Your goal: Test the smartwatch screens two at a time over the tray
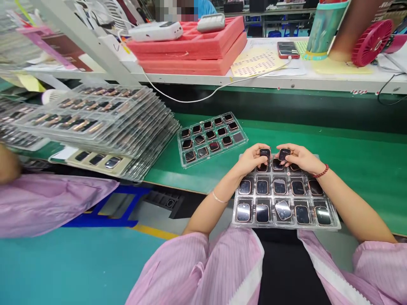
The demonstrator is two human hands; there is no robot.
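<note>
My left hand is closed on a smartwatch case with a dark screen, pinched between thumb and fingers. A second smartwatch case is gripped the same way in my right hand. Both are held up just over the far row of a clear plastic tray, which juts over the bench's front edge toward my lap. Rows of square watch cases with dark glass and copper-coloured rims fill the tray's pockets, such as one watch case in the middle row. My hands partly hide the far row.
Another clear tray of watch cases lies on the green bench, one pocket without a watch. A tall stack of filled trays leans at left, near a co-worker's sleeve. The shelf above carries red foam, a phone, a cup and a fan.
</note>
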